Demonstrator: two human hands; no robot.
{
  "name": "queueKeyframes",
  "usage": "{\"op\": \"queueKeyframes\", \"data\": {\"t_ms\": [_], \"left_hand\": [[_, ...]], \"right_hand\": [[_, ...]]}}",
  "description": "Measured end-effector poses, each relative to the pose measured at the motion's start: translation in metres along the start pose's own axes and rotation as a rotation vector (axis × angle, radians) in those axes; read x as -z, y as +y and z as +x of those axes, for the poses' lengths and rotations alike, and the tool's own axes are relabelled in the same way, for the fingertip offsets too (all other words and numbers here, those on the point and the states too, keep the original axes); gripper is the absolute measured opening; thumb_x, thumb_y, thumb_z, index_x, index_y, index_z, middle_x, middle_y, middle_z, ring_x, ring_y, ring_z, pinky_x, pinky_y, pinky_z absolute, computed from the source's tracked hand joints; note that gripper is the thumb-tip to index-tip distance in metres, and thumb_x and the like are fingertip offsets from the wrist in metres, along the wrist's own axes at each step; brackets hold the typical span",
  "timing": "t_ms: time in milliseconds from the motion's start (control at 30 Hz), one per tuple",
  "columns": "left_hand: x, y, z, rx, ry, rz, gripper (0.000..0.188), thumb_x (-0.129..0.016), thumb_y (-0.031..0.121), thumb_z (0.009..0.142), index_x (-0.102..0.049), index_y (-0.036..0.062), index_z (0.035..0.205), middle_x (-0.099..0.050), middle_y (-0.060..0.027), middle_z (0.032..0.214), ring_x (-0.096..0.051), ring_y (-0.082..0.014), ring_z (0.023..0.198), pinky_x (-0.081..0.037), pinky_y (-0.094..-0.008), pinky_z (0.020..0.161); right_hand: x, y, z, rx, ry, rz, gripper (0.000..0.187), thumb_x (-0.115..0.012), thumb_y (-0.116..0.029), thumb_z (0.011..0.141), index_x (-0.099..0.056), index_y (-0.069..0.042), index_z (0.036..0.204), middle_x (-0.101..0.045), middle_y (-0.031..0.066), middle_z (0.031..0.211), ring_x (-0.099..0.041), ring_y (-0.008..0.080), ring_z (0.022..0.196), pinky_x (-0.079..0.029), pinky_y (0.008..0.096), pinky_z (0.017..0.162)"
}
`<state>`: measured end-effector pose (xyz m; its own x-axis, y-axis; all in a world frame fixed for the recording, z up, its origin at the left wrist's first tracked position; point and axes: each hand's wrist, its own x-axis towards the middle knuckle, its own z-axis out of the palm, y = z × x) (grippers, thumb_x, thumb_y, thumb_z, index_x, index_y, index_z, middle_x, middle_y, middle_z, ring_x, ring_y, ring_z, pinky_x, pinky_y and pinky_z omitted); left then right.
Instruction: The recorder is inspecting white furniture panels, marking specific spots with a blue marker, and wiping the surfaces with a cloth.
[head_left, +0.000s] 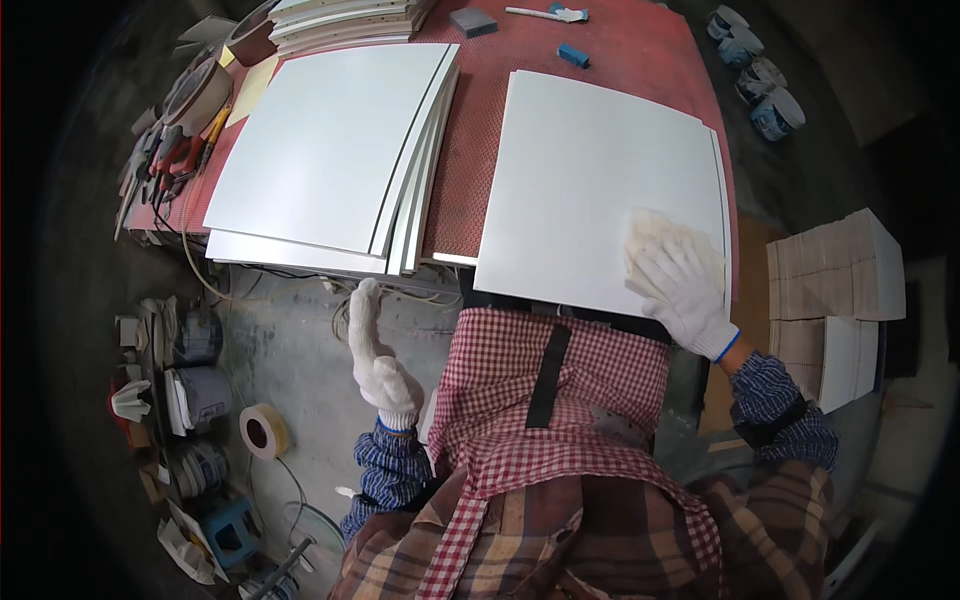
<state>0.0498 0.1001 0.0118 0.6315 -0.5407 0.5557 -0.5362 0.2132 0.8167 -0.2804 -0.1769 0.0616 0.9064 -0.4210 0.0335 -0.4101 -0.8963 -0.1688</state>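
Observation:
My right hand (pixel 688 290), in a white knit glove with a blue cuff edge, presses a cream cloth (pixel 648 226) onto a white panel (pixel 590 180). The cloth lies under the fingers near the panel's right edge. A thin dark line runs along that edge. My left hand (pixel 375 345), gloved the same way, hangs in front of the table by the near corner of a stack of white panels (pixel 310 150). Its fingers point up, seen from the side, with nothing visible in them. Whether the fingertips touch the stack is unclear.
The red table (pixel 465 170) carries another panel stack (pixel 340 25), a blue block (pixel 573 55), a grey block (pixel 473 22), tape rolls and tools at the left. Buckets (pixel 778 114) stand right; stacked boards (pixel 830 270) stand nearer. A tape roll (pixel 282 430) and cables are low left.

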Motion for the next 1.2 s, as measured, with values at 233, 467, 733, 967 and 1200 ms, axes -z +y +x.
{"op": "queueKeyframes", "data": {"t_ms": [233,467,733,967,1200], "left_hand": [[-0.041,0.015,0.003,0.207,-0.161,0.042,0.056,-0.048,0.007,0.104,-0.033,-0.0120,0.154,-0.044,-0.0266,0.156,-0.043,-0.0370,0.145,-0.032,-0.0455,0.123],[-0.110,0.044,0.031,-0.321,-0.259,0.303,0.051,-0.067,0.012,0.098,-0.053,-0.0098,0.143,-0.058,-0.0295,0.142,-0.054,-0.0453,0.136,-0.043,-0.0488,0.115],[-0.214,0.062,0.007,-0.337,-0.721,0.222,0.068,-0.069,0.047,0.090,-0.056,-0.0015,0.137,-0.056,-0.0243,0.143,-0.050,-0.0417,0.137,-0.033,-0.0597,0.118],[-0.223,0.042,-0.007,-0.484,-0.615,0.303,0.064,-0.062,0.041,0.088,-0.057,-0.0041,0.133,-0.058,-0.0232,0.138,-0.053,-0.0401,0.133,-0.041,-0.0577,0.114],[-0.230,0.045,0.005,-0.436,-0.665,0.289,0.054,-0.060,0.032,0.087,-0.059,-0.0038,0.129,-0.061,-0.0208,0.132,-0.057,-0.0363,0.127,-0.047,-0.0508,0.108]], "right_hand": [[-0.034,-0.084,0.114,0.276,0.003,0.102,0.070,-0.047,-0.058,0.102,-0.041,-0.017,0.159,-0.038,0.0072,0.166,-0.026,0.0258,0.156,-0.002,0.0501,0.131],[-0.025,-0.041,0.116,0.129,0.003,0.065,0.071,-0.051,-0.054,0.101,-0.040,-0.016,0.159,-0.038,0.0100,0.165,-0.025,0.0270,0.157,-0.008,0.0476,0.131],[0.003,0.089,0.053,-0.277,0.088,-0.180,0.056,-0.052,-0.028,0.104,-0.046,-0.011,0.157,-0.037,0.0120,0.166,-0.026,0.0313,0.156,-0.015,0.0446,0.128],[0.004,0.090,0.060,-0.246,0.056,-0.256,0.050,-0.044,-0.024,0.107,-0.050,-0.005,0.153,-0.042,0.0143,0.163,-0.030,0.0309,0.155,-0.017,0.0426,0.126],[0.009,0.088,0.065,-0.257,0.086,-0.099,0.052,-0.051,-0.018,0.104,-0.049,-0.006,0.154,-0.041,0.0120,0.164,-0.027,0.0296,0.156,-0.009,0.0453,0.128]]}}
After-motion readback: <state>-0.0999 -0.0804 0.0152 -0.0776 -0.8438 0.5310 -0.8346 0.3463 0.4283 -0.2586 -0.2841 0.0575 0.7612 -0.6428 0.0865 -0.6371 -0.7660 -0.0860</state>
